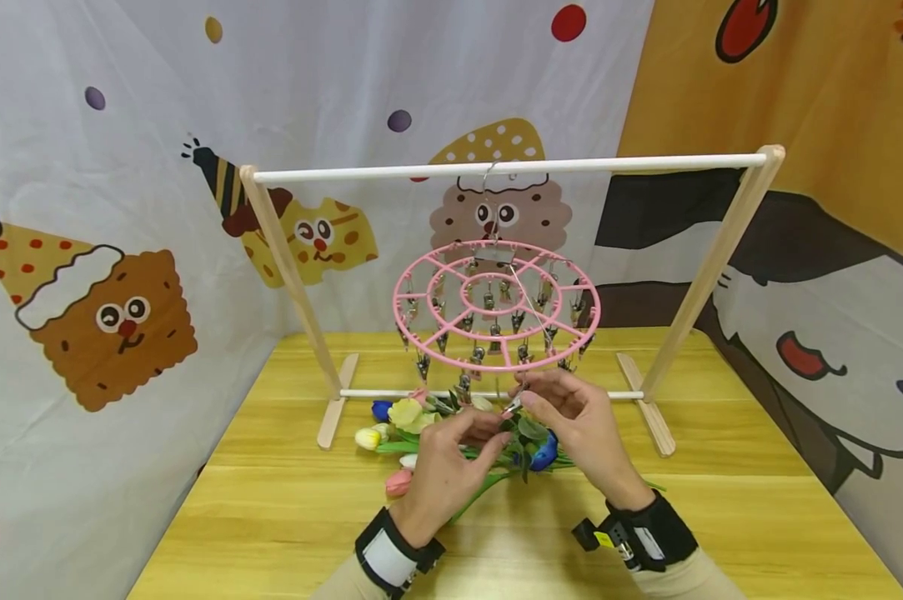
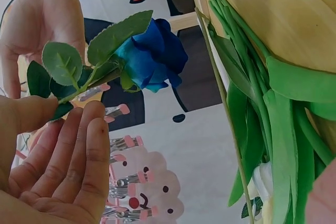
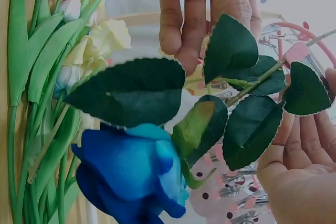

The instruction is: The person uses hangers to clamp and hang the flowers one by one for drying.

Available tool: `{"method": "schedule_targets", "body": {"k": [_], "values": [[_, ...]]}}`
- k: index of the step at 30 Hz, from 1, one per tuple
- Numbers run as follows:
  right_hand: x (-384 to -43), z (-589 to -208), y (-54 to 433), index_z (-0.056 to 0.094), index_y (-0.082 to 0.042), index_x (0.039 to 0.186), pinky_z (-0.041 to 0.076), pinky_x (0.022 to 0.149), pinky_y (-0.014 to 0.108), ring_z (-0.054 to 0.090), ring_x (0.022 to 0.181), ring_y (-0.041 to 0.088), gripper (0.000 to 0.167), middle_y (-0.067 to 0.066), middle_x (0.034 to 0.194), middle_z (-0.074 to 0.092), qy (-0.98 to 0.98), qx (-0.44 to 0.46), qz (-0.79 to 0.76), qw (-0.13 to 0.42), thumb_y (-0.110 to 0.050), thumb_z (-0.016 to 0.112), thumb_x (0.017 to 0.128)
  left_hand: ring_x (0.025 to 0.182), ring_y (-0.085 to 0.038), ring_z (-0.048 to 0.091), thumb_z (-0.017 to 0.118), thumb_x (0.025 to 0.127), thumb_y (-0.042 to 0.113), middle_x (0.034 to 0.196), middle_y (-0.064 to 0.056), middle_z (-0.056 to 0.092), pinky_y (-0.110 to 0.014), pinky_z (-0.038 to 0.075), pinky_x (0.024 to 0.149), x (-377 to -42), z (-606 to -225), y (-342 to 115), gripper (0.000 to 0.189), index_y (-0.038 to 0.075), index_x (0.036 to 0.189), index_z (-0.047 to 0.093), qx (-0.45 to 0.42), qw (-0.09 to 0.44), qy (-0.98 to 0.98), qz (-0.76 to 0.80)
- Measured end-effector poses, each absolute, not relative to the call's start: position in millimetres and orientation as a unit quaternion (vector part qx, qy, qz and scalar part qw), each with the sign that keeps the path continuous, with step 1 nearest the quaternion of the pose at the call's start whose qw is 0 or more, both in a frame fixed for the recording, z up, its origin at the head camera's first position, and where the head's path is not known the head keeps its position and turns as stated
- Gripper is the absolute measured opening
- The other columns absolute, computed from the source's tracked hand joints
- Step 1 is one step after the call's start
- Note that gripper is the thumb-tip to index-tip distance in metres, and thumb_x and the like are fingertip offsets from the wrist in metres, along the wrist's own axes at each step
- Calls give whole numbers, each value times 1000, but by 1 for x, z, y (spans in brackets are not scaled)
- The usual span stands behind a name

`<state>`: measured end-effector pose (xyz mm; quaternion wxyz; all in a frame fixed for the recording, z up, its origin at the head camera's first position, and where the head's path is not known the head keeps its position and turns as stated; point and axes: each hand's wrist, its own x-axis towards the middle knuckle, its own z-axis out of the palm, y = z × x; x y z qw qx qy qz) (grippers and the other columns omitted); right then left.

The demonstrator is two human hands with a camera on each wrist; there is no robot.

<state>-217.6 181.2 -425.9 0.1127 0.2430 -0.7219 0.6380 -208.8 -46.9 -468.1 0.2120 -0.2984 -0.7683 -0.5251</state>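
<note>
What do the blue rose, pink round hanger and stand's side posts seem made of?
The blue rose seems matte fabric, from its soft, blended blues. The pink round hanger is probably smooth plastic, given its uniform color. The side posts look like unpainted wood: pale tan, matte.

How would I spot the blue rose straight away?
Find the round pink rack hanging from the upper white bar. Below it, the left hand pinches a leafy stem. The rose is that stem's bloom; unlike the other blue flower, it's held.

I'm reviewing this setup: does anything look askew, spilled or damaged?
Nothing looks spilled or damaged. Slightly odd: the blue rose with layered petals points downward beneath the pink round plastic hanger, its green stem uppermost.
</note>
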Motion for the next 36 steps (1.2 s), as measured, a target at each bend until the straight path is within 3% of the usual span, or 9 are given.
{"method": "schedule_targets", "body": {"k": [9, 15, 21, 27, 33, 36], "values": [[-219, -425, 188, 74, 1, 143, 69, 103, 26, 83, 118, 12, 28, 9, 128, 86, -717, 247, 641, 121, -1, 70, 116, 89, -9, 85, 87, 108, 14, 107, -1, 88, -31, 74, 78, -210, -471, -50, 14, 13, 121, 83, -303, 216, -767, -522], [-220, -425, 192, 75, 0, 143, 68, 103, 25, 82, 118, 13, 29, 0, 129, 85, -720, 240, 639, 126, -1, 70, 115, 92, -8, 85, 87, 108, 16, 110, 0, 89, -29, 74, 80, -210, -472, -56, 16, 19, 123, 83, -294, 206, -780, -512], [-223, -426, 199, 75, 2, 142, 68, 100, 24, 83, 116, 11, 27, -1, 128, 87, -715, 240, 642, 134, 0, 69, 115, 95, -8, 84, 87, 108, 19, 115, -5, 89, -37, 75, 82, -209, -475, -59, 17, 21, 125, 83, -289, 197, -791, -501], [-224, -423, 204, 75, 1, 143, 68, 103, 23, 82, 119, 11, 27, 7, 130, 86, -722, 231, 638, 137, -2, 69, 117, 99, -8, 84, 88, 107, 16, 116, 2, 89, -41, 75, 86, -209, -475, -63, 18, 20, 124, 83, -279, 176, -805, -493], [-225, -422, 211, 75, 1, 144, 67, 106, 22, 81, 121, 10, 28, 0, 130, 85, -727, 222, 636, 134, -4, 68, 118, 102, -18, 86, 90, 106, 15, 115, -2, 89, -44, 75, 91, -210, -477, -69, 17, 17, 122, 84, -273, 165, -831, -455], [-227, -423, 215, 73, 5, 144, 67, 104, 21, 81, 121, 9, 29, 4, 130, 86, -719, 224, 643, 137, -1, 68, 117, 104, -24, 87, 91, 105, 16, 116, -5, 89, -47, 74, 93, -211, -478, -73, 19, 16, 122, 85, -270, 163, -849, -424]]}}
